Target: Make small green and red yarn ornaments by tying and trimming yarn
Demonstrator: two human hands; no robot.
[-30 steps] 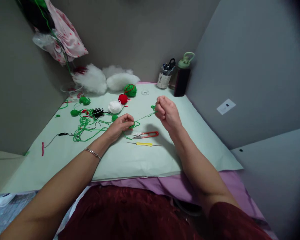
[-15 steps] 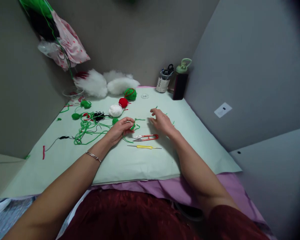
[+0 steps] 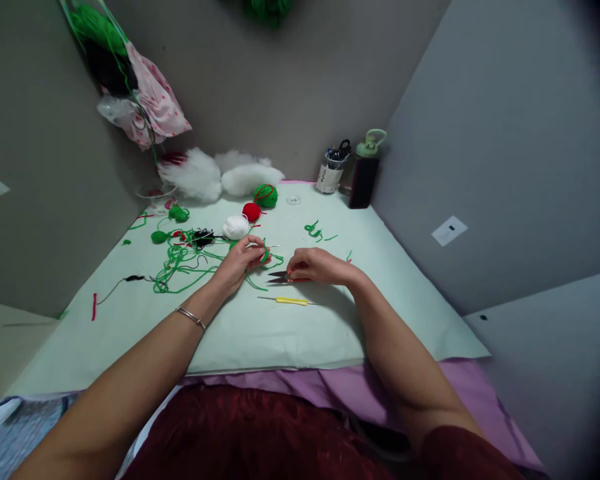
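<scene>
My left hand (image 3: 241, 261) is closed, pinching a small green crochet piece (image 3: 265, 255) between thumb and fingers. A thin, pale, needle-like thing (image 3: 276, 246) sticks out beside that piece, and loose green yarn ends hang around it. My right hand (image 3: 314, 265) is closed around the orange-red handle of a pair of thread snips (image 3: 279, 277). Their dark blades point left, towards my left hand, and stand apart. Just below the snips, a crochet hook with a yellow grip (image 3: 292, 301) lies on the pale table cover (image 3: 280, 340).
Tangled green yarn (image 3: 180, 270) spreads left of my left hand. Behind it sit white (image 3: 235, 227), red (image 3: 251, 212) and green (image 3: 266, 195) yarn balls and white stuffing (image 3: 253, 180). Green scraps (image 3: 314, 231) lie beyond my right hand. A pen cup (image 3: 329, 177) and bottle (image 3: 364, 180) stand at the back.
My right hand has come down and towards me from above the green scraps and taken hold of the snips. My left hand keeps its pinch. The view has shifted slightly.
</scene>
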